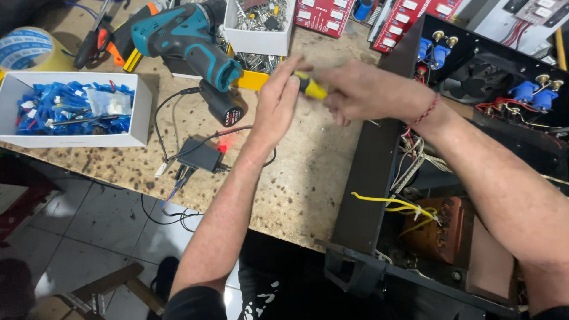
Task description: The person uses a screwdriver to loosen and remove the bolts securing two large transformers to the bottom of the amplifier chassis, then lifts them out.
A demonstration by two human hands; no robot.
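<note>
Both hands meet on a yellow-handled screwdriver [310, 88]: left hand [277, 101] pinches its handle, right hand [361, 92] grasps it; a slip could jab the black chassis [370, 172] wiring.

my right hand [361, 92]: motion-blurred, fingers unclear | yellow-handled tool [311, 88]: tip hidden behind my hands | tape roll [26, 50]: cut off at 10 o'clock | open chassis [450, 178]: cut off at 3–5 o'clock
</note>
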